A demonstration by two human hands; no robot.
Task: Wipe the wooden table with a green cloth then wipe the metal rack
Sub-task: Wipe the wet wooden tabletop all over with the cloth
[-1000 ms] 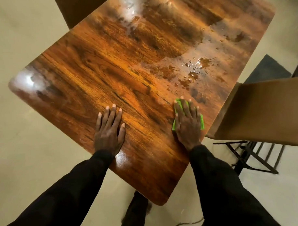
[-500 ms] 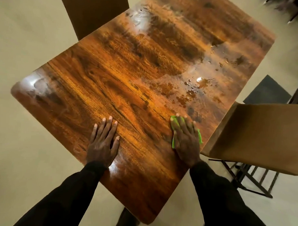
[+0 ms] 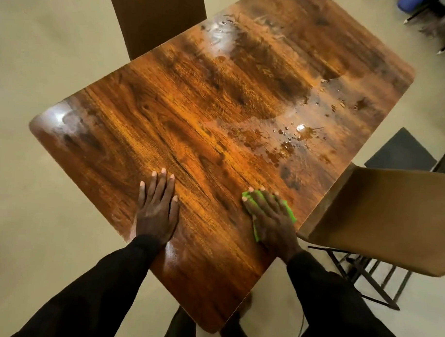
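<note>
The glossy wooden table (image 3: 192, 122) fills the middle of the view, with water drops and wet smears (image 3: 293, 140) on its right half. My right hand (image 3: 272, 220) lies flat on a folded green cloth (image 3: 289, 212) near the table's right edge; most of the cloth is hidden under the palm. My left hand (image 3: 157, 209) rests flat on the wood near the front edge, fingers spread, holding nothing. No metal rack can be made out with certainty.
A tan chair (image 3: 386, 219) with a black metal frame (image 3: 364, 279) stands against the table's right side. A dark brown chair back (image 3: 156, 19) is at the far side. A dark mat (image 3: 401, 152) lies on the beige floor to the right.
My right hand has slid the green cloth back toward me along the right edge, away from the water drops. My left hand stayed flat on the table.
</note>
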